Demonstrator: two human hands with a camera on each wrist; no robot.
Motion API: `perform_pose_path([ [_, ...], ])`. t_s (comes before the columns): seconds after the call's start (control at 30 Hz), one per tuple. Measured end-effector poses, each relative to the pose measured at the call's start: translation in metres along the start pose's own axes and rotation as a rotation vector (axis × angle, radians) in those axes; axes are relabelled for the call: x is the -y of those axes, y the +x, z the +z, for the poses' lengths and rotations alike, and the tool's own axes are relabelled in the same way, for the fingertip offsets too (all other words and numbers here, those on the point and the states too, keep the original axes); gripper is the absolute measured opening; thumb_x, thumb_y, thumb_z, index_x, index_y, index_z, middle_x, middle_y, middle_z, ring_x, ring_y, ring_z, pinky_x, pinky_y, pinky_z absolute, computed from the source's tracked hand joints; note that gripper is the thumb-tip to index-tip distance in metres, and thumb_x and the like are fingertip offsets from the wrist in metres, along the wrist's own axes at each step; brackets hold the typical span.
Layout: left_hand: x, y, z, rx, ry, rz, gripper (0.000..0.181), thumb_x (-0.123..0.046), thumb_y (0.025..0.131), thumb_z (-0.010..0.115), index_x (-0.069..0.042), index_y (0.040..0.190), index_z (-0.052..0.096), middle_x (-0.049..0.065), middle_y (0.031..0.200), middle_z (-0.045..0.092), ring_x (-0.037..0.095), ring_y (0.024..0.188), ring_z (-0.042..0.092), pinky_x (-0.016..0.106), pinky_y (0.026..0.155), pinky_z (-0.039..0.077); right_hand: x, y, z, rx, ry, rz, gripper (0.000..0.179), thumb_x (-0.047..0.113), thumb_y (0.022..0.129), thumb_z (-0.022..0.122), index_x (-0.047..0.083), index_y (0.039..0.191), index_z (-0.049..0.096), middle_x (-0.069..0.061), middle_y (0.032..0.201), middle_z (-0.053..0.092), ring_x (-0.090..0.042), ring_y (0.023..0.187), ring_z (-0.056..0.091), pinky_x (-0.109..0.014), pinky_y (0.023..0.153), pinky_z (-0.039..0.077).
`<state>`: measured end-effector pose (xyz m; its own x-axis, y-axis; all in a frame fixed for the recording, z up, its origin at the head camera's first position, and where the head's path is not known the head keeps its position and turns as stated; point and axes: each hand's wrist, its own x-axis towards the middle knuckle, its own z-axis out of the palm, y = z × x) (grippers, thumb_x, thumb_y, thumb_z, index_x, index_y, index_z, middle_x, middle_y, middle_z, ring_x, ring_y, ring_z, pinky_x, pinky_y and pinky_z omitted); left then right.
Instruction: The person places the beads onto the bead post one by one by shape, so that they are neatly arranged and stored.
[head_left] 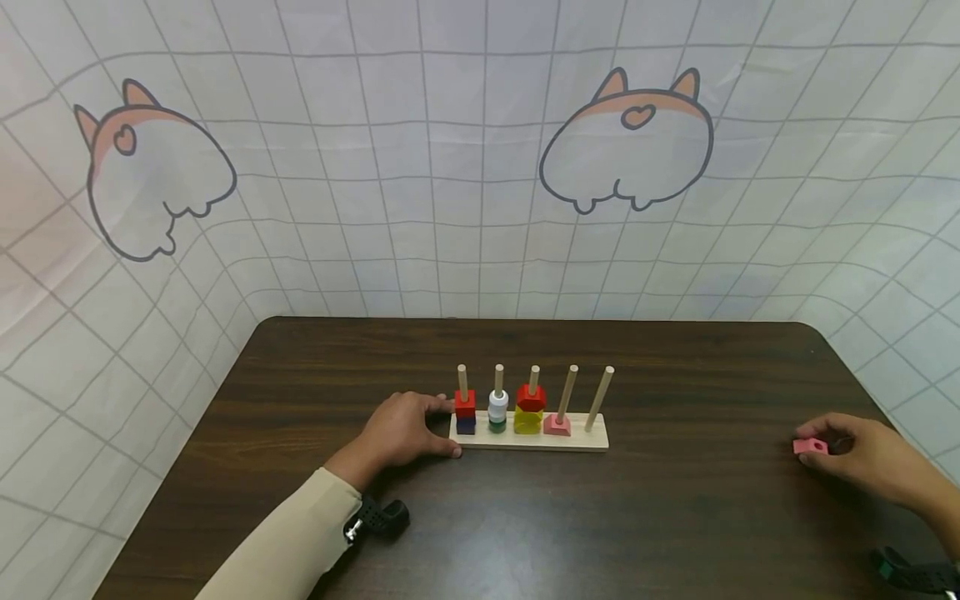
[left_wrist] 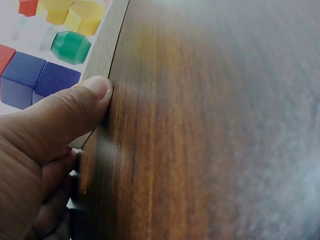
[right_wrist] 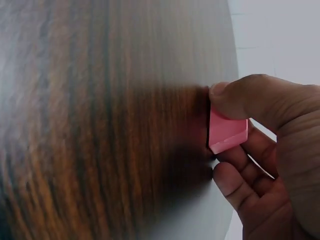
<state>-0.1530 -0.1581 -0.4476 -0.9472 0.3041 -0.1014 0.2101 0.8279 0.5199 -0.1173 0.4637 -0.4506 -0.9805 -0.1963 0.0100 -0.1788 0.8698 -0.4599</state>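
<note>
A wooden peg stacker (head_left: 581, 442) with several upright pegs stands mid-table. My left hand (head_left: 405, 429) grips its left end, the thumb along the front edge of the base, as the left wrist view also shows. From left, the pegs carry red over dark blue square blocks (head_left: 465, 412), white over green round beads (head_left: 497, 410), red over yellow blocks (head_left: 528, 410), and one pink block (head_left: 557, 425); the rightmost peg is bare. Far to the right, my right hand (head_left: 873, 454) pinches a pink block with a hole (head_left: 810, 447) between thumb and fingers, close at the tabletop in the right wrist view.
The dark wood table (head_left: 637, 533) has a rounded far edge. Behind and at both sides hangs a white gridded cloth (head_left: 390, 167) with cartoon animal drawings. Black straps (head_left: 375, 518) are worn on both wrists.
</note>
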Motion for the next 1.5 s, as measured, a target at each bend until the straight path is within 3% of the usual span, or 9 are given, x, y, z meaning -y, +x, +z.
perform_pose_path([
  [0.13,0.000,0.000,0.000,0.000,-0.001,-0.002,0.067,-0.044,0.070,0.094,-0.019,0.128,0.074,0.002,0.139,0.064,0.033,0.133,0.054,0.053,0.108,0.042,0.005,0.005,0.001,-0.030,-0.014,0.006,0.032,0.028,0.089,0.082,0.006,0.110,0.073,-0.010,0.101,0.071,-0.010,0.079,0.066,-0.026,0.063,0.051],
  [0.27,-0.001,0.000,-0.001,-0.001,0.002,-0.001,0.066,-0.044,0.070,0.095,-0.019,0.128,0.075,0.002,0.139,0.064,0.032,0.133,0.055,0.052,0.108,0.042,0.015,0.012,0.002,-0.042,-0.004,0.022,0.033,0.031,0.091,0.081,0.005,0.110,0.073,-0.017,0.104,0.071,-0.034,0.084,0.072,-0.045,0.067,0.057],
  [0.37,-0.001,0.001,-0.001,0.001,0.003,0.001,0.066,-0.044,0.070,0.095,-0.019,0.127,0.075,0.002,0.138,0.064,0.032,0.132,0.055,0.051,0.107,0.043,0.026,0.017,0.004,-0.061,-0.008,0.012,0.033,0.032,0.090,0.081,0.007,0.110,0.074,-0.015,0.103,0.073,-0.035,0.085,0.073,-0.046,0.067,0.057],
  [0.5,-0.002,0.001,-0.002,0.003,0.002,0.004,0.066,-0.043,0.070,0.095,-0.019,0.127,0.075,0.003,0.138,0.064,0.032,0.133,0.055,0.052,0.108,0.043,0.043,0.027,0.007,-0.059,-0.012,-0.029,0.033,0.030,0.090,0.082,0.009,0.113,0.074,-0.012,0.106,0.074,-0.030,0.089,0.073,-0.028,0.068,0.055],
  [0.73,-0.003,0.001,-0.002,0.002,0.002,-0.001,0.065,-0.043,0.070,0.094,-0.019,0.128,0.075,0.003,0.139,0.064,0.033,0.134,0.054,0.053,0.109,0.041,0.069,0.041,0.016,-0.077,-0.012,-0.077,0.036,0.017,0.087,0.083,0.004,0.117,0.068,-0.016,0.107,0.072,-0.041,0.098,0.070,-0.060,0.080,0.054],
  [0.83,-0.003,0.001,-0.002,0.001,-0.002,0.000,0.065,-0.043,0.070,0.095,-0.019,0.127,0.075,0.003,0.139,0.064,0.033,0.133,0.054,0.053,0.108,0.042,0.078,0.045,0.018,-0.071,0.000,-0.096,0.033,0.018,0.087,0.083,0.006,0.115,0.069,-0.013,0.106,0.073,-0.041,0.098,0.070,-0.062,0.080,0.053],
  [1.03,-0.003,0.000,-0.001,0.005,-0.002,-0.001,0.065,-0.043,0.070,0.094,-0.020,0.127,0.075,0.003,0.139,0.064,0.034,0.134,0.053,0.054,0.109,0.040,0.098,0.053,0.020,-0.102,0.004,-0.194,0.029,0.014,0.086,0.084,0.010,0.113,0.073,-0.006,0.103,0.072,-0.031,0.092,0.071,-0.040,0.074,0.059],
  [1.23,-0.002,-0.001,-0.001,0.007,-0.008,0.000,0.065,-0.043,0.070,0.095,-0.020,0.127,0.075,0.003,0.138,0.064,0.034,0.133,0.054,0.053,0.108,0.041,0.122,0.061,0.020,-0.146,0.015,-0.286,0.030,0.008,0.085,0.084,0.010,0.113,0.074,-0.005,0.106,0.073,-0.027,0.090,0.070,-0.045,0.073,0.060],
  [1.5,0.000,0.000,-0.001,0.008,-0.006,0.002,0.066,-0.044,0.070,0.095,-0.019,0.127,0.075,0.003,0.138,0.064,0.033,0.133,0.054,0.054,0.109,0.041,0.150,0.072,0.013,-0.217,0.022,-0.424,0.035,0.006,0.083,0.085,0.014,0.116,0.076,0.005,0.108,0.071,-0.006,0.088,0.067,-0.021,0.076,0.056],
])
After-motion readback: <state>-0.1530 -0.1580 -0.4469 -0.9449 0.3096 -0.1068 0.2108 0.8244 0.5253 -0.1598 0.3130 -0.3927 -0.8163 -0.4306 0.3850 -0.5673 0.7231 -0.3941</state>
